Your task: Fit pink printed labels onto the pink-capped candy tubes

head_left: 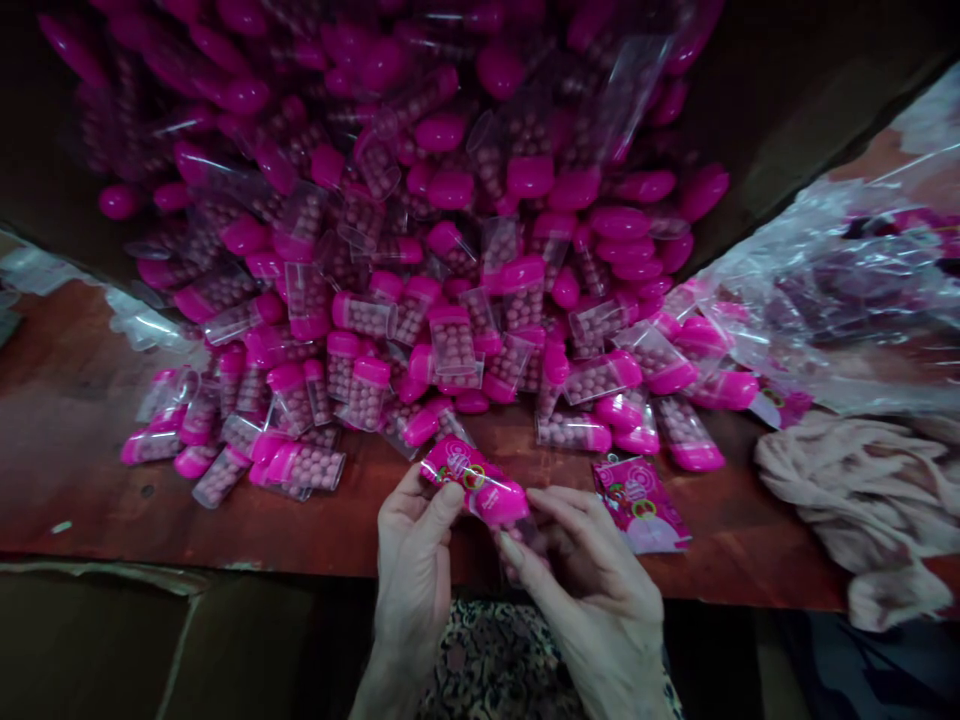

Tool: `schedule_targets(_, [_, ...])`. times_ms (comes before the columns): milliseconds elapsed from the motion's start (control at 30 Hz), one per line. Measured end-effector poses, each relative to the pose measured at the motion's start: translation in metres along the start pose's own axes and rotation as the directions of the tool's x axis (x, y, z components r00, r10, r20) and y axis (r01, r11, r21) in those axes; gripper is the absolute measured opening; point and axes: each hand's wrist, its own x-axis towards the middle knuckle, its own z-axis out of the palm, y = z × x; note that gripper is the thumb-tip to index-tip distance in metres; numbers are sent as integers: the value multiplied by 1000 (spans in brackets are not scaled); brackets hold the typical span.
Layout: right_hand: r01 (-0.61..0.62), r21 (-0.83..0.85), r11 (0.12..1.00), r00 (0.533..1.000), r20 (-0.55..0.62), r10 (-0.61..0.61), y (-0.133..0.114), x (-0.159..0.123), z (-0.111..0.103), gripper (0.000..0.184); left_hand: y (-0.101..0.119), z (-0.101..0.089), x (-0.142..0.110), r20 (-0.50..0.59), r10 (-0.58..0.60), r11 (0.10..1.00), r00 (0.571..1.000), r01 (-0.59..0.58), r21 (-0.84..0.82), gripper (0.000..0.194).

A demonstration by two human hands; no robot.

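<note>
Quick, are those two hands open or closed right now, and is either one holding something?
Left hand: closed, pinching a pink printed card.
Right hand: closed, gripping a pink-capped plastic tube.

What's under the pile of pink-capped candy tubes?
The reddish-brown tabletop shows along the pile's near edge, with a dark surface farther back. Directly beneath the tubes, everything is covered, so it cannot be seen.

Crumpled beige cloth on reddish wooden bench; clear plastic bag beyond; cardboard box below.
</note>
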Motion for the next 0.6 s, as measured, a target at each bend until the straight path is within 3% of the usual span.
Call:
schedule_targets(300, [-135,186,973,991,37,130,5,-1,1,28,-6,6,-5,47,-94,995,994,96,-36,30])
schedule_targets(433, [-125,174,977,992,24,122,8,2,0,26,-7,6,-1,102,-135,987,986,143,-76,30])
schedule_targets(600, [-204,286,936,976,132,172,8,9,-4,19,-11,3,2,162,-156,982,974,171,-82,32])
